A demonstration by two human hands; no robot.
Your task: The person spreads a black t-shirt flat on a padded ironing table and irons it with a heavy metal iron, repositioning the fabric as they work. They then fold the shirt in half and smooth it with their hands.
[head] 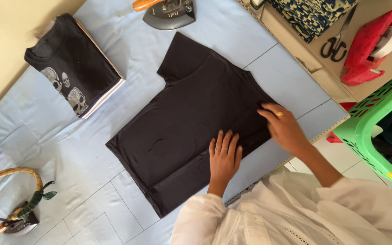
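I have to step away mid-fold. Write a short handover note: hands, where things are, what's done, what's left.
Left hand lies flat, open, on the black T-shirt, near its lower edge.
Right hand presses the shirt's side fold; grip unclear.
Shirt lies face down on the blue ironing cloth, one side folded in.
Done: a stack of folded shirts at far left.
Left: the other sleeve still sticks out; shirt not yet folded up.
Iron rests above the shirt.

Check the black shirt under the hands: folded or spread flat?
Partly folded. The black shirt has its right side turned inward under the right hand; left hand presses it flat.
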